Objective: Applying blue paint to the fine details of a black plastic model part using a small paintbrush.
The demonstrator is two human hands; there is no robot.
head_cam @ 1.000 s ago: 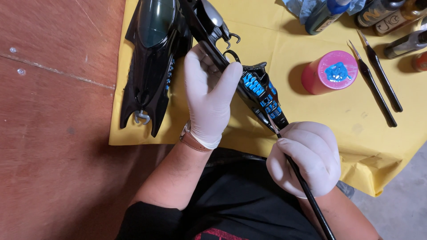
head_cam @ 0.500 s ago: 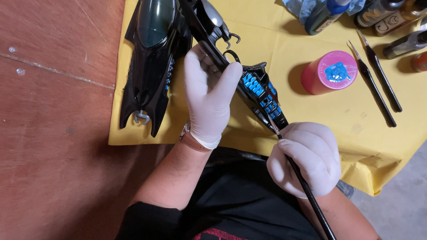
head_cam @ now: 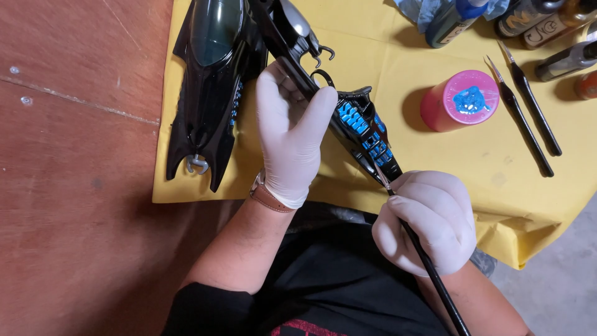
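My left hand (head_cam: 291, 134) grips the black model part (head_cam: 354, 124) over the yellow cloth (head_cam: 385, 56); my right hand (head_cam: 429, 221) pinches a thin brush (head_cam: 429, 274), tip on the part's lower end. Most raised panels already look blue, a few near the tip seem left. Pink jar (head_cam: 460, 101) with blue paint on top to the right; labelled bottles (head_cam: 547, 25) at the top right corner.

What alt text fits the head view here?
A gloved right hand touches a fine paintbrush to a black model part with blue details, gripped by the gloved left hand, over a yellow cloth.
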